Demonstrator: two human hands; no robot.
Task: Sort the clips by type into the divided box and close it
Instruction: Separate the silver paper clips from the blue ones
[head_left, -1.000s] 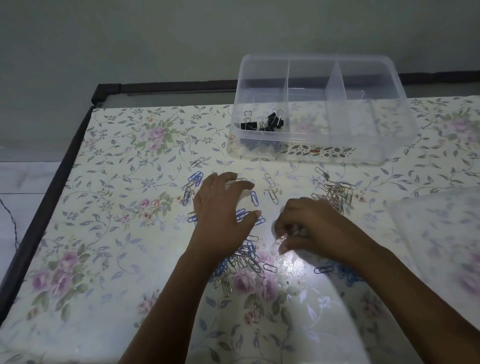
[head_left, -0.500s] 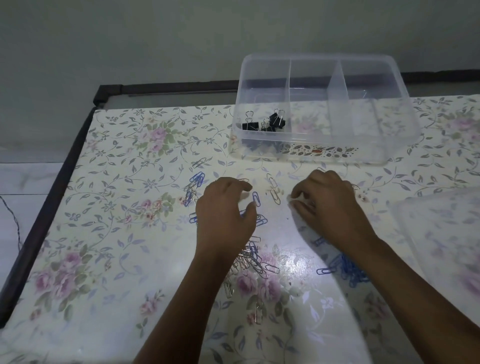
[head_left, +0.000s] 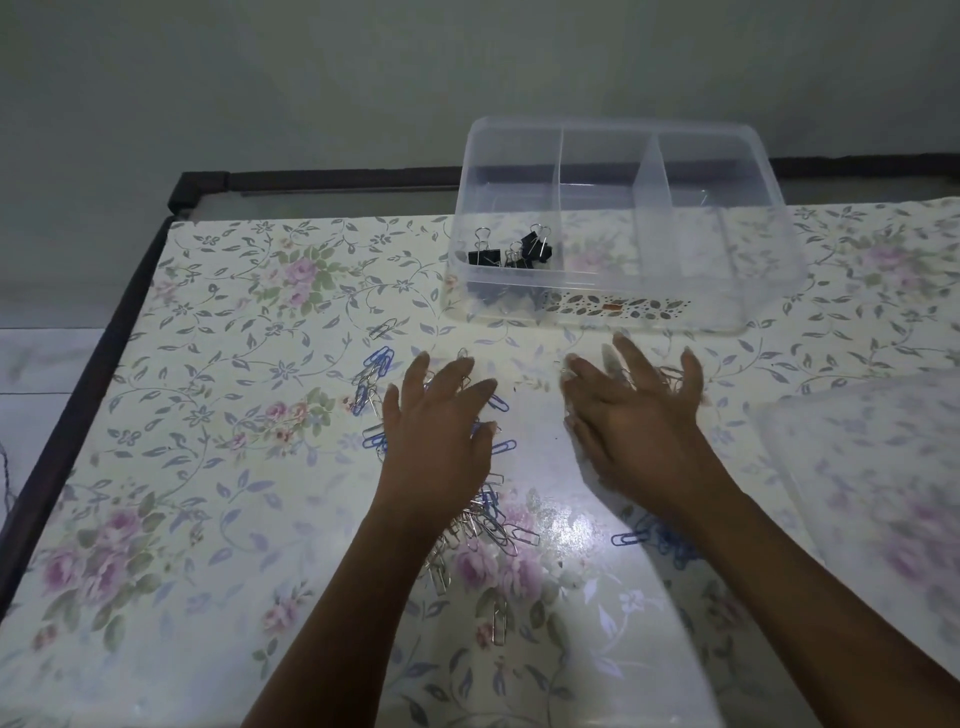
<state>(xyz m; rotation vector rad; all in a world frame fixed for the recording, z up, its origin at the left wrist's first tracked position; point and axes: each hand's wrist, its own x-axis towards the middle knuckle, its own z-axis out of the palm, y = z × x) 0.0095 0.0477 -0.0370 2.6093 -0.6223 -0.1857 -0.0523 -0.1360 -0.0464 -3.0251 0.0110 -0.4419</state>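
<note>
A clear divided box (head_left: 737, 291) stands open at the back of the table. Several black binder clips (head_left: 511, 252) lie in its left compartment; the other compartments look bare. Blue paper clips (head_left: 371, 374) and silver paper clips (head_left: 480, 525) lie scattered on the floral cloth. My left hand (head_left: 441, 436) lies flat with spread fingers over clips in the middle. My right hand (head_left: 631, 415) is spread flat just in front of the box, over a silver clip pile that peeks out by its little finger. More blue clips (head_left: 657, 540) lie under my right wrist.
The box's translucent lid (head_left: 872, 493) lies at the right edge of the table. A dark wooden table frame (head_left: 78, 374) runs along the left and back edges. The floral tablecloth (head_left: 208, 467) covers the rest.
My right hand has moved away from me toward the box and opened from curled to flat. My left hand has spread its fingers and stayed over the middle clips.
</note>
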